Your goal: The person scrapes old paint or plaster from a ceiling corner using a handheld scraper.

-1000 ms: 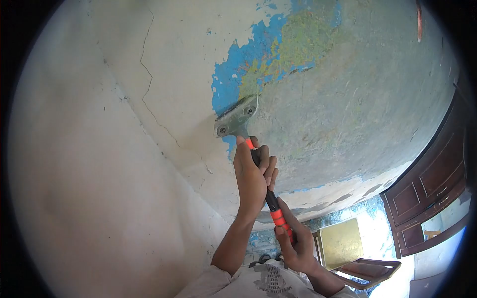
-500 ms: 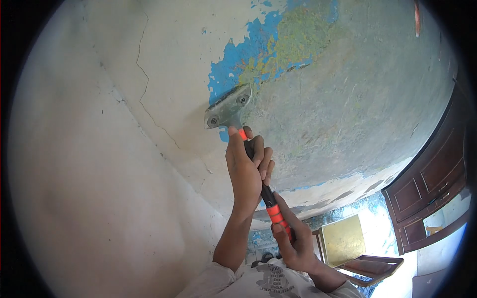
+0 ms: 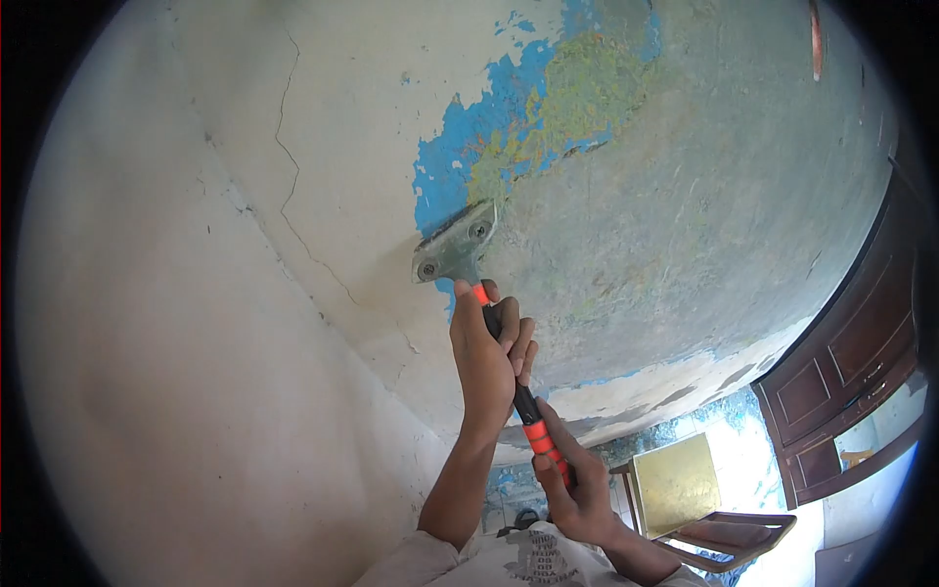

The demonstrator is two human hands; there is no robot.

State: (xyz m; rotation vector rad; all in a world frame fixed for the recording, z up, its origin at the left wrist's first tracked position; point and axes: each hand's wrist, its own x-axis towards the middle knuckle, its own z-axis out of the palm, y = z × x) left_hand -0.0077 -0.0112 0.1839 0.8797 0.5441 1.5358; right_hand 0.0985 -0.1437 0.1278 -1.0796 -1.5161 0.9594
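A long-handled paint scraper point(image 3: 455, 250) rests its wide grey metal head against the wall point(image 3: 606, 245), at the lower end of a patch of blue paint point(image 3: 455, 157). Two screws show on the head. Closed around the black and orange handle just below the head is my left hand point(image 3: 486, 338), its thumb laid along the neck. Farther down, my right hand point(image 3: 577, 489) grips the orange-banded end of the handle. Yellow-green paint point(image 3: 597, 88) borders the blue, and bare grey plaster spreads to the right of the scraper.
Cream paint with a long thin crack point(image 3: 287, 176) covers the left part, beside a wall corner. Low on the right stand a chair with a yellowish seat point(image 3: 675, 479) and a dark wooden cabinet point(image 3: 841, 362). Blue flakes and dust point(image 3: 685, 421) lie on the floor.
The scraper head has slid down the wall a short way, from higher on the blue patch toward me. Both hands keep their grip; my left hand has come down with it.
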